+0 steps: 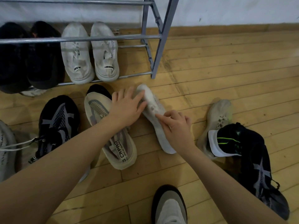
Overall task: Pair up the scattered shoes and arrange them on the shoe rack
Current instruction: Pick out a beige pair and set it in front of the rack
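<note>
A pale shoe (153,113) is lying on its side on the wooden floor (210,75), just in front of the shoe rack (155,38), and is held by both hands; the left hand (127,107) is laid over its toe end with fingers spread and lightly curved round the upper, while the right hand (176,126) is clasped round its middle, index finger stretched out along the side; how tightly the left fingers are closed cannot be told, as the fingertips are hidden behind the shoe. Just to the left, a cream mesh shoe (111,131) marked with lettering on its heel tab is seen under the left forearm, touching a dark shoe (98,89) behind its toe; further left a black shoe with grey straps (56,125) is placed, and a grey laced shoe (6,151) is cut by the frame edge. On the lowest rack tier a white pair (90,52) is set side by side, with a black pair (29,57) beside it. To the right, a beige shoe (218,117) is partly covered by a black shoe with green lines (229,139), against which a black shoe with a grey cross (262,173) is lying; a grey-toed shoe (169,206) is seen at the bottom.
</note>
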`<action>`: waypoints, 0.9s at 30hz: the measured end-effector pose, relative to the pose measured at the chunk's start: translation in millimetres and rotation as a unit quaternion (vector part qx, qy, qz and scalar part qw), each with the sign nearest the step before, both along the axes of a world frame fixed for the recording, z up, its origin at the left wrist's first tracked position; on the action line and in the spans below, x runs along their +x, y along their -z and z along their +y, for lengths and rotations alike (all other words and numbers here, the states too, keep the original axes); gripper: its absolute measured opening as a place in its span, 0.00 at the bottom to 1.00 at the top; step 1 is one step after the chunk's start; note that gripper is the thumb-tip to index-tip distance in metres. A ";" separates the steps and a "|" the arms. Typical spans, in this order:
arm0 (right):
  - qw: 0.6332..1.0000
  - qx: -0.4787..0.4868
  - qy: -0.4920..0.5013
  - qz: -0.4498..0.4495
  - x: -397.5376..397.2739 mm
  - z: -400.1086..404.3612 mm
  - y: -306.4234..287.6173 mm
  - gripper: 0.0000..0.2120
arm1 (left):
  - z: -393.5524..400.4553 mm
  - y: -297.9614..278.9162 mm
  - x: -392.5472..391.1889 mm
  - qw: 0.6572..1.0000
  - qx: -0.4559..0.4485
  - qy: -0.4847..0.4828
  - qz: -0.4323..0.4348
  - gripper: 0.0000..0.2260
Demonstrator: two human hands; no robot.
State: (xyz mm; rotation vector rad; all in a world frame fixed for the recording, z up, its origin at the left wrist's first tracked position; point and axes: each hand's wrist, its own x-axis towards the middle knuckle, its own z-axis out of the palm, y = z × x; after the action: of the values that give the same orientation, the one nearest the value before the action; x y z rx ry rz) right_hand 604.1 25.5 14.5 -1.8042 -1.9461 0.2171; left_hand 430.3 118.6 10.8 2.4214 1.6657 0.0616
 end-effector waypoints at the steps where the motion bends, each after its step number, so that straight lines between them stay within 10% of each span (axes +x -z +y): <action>1: 0.999 -0.052 0.002 -0.013 2.0 -0.2 3.9 0.13 | -1.0 3.6 0.2 1.000 -0.013 0.012 0.019 0.23; 10: 0.961 -0.273 -0.008 -0.040 10.1 -38.3 18.2 0.40 | -22.8 15.2 5.0 0.991 -0.077 0.058 0.094 0.25; 20: 0.976 -0.217 -0.007 -0.008 1.7 -37.4 32.9 0.24 | -44.7 7.2 -9.5 0.998 -0.029 0.018 -0.053 0.21; 27: 0.970 -0.217 -0.090 -0.070 13.3 -42.1 41.2 0.25 | -57.0 2.2 -6.3 0.987 -0.080 0.097 0.099 0.22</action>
State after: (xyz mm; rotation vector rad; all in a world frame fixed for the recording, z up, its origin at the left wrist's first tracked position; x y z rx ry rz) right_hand 617.4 -16.6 -26.7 -1.9458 -2.3019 0.6361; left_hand 424.0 61.6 8.6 2.5190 1.4361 -0.3397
